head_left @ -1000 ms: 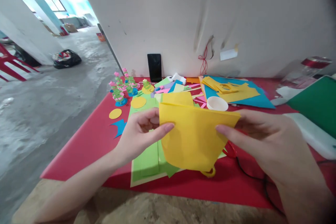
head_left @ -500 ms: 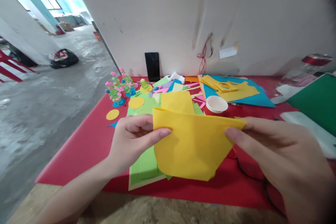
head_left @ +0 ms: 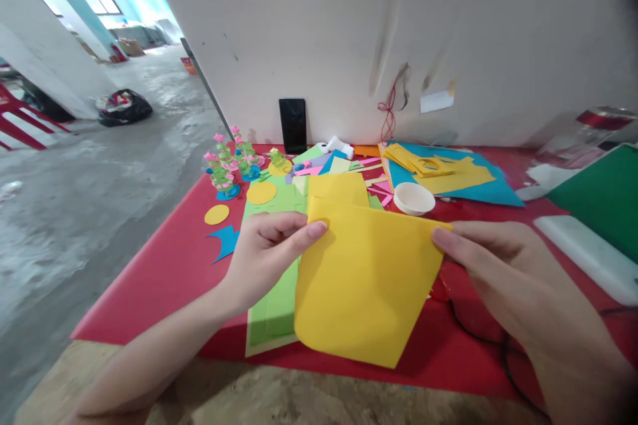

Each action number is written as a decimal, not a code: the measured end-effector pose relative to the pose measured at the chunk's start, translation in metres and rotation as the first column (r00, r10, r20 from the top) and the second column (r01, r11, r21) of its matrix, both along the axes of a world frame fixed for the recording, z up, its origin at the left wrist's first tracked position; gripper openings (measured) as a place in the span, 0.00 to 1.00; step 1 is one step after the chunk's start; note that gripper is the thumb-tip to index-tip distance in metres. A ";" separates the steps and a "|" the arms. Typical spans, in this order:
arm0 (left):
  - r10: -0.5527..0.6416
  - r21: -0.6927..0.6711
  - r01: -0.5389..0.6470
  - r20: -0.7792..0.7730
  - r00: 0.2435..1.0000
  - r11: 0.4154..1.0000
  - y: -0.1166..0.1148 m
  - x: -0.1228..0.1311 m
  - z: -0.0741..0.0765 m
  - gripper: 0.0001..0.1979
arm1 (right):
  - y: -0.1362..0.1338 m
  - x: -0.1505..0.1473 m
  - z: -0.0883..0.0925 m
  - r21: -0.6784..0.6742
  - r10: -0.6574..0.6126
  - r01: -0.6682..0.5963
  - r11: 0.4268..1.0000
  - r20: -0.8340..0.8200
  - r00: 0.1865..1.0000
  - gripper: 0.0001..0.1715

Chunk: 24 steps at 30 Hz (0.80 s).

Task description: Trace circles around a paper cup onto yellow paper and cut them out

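A yellow paper sheet (head_left: 369, 285) with a curved lower left edge hangs between both hands, above the red table. My left hand (head_left: 269, 255) pinches its upper left corner between thumb and fingers. At the upper right corner, my right hand (head_left: 493, 265) grips the same sheet, thumb in front. Behind it, another yellow piece (head_left: 339, 187) rests on green paper (head_left: 274, 309). Two yellow circles, one of them a loose disc (head_left: 216, 214), lie to the left, near a blue scrap (head_left: 226, 242).
Small flower models (head_left: 222, 176) stand at the back left. A black phone (head_left: 293, 125) leans on the wall. A white-rimmed cup (head_left: 414, 199), blue sheet (head_left: 498, 189) with yellow scraps, green board (head_left: 603, 196) and black cable (head_left: 478, 335) are towards the right.
The held sheet's lower edge has dropped and it faces the camera more flatly. My left hand has shifted slightly right. More of the blue scrap shows.
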<state>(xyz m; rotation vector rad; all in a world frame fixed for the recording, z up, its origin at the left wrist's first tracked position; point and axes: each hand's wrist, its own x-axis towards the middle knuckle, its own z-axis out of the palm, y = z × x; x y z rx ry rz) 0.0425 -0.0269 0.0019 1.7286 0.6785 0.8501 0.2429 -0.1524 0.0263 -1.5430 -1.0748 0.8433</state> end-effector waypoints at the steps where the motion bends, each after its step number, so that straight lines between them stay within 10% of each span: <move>1: -0.002 0.006 0.002 -0.008 1.000 1.000 0.001 0.001 0.000 0.22 | 0.000 0.002 -0.002 0.000 0.003 -0.003 1.000 -0.021 1.000 0.07; 8: -0.241 -0.041 0.238 -0.158 0.958 0.971 0.005 0.009 0.010 0.22 | 0.007 0.007 -0.002 0.006 0.052 -0.055 0.998 0.249 0.967 0.11; 16: -0.510 -0.006 0.546 -0.368 0.778 0.837 -0.005 0.027 0.016 0.17 | 0.028 -0.008 0.012 -0.129 0.433 -0.426 0.896 0.472 0.768 0.07; 24: -0.507 0.020 0.582 -0.468 0.724 0.813 0.006 0.016 0.018 0.18 | 0.017 0.013 0.008 -0.146 0.291 -0.257 0.955 0.320 0.902 0.08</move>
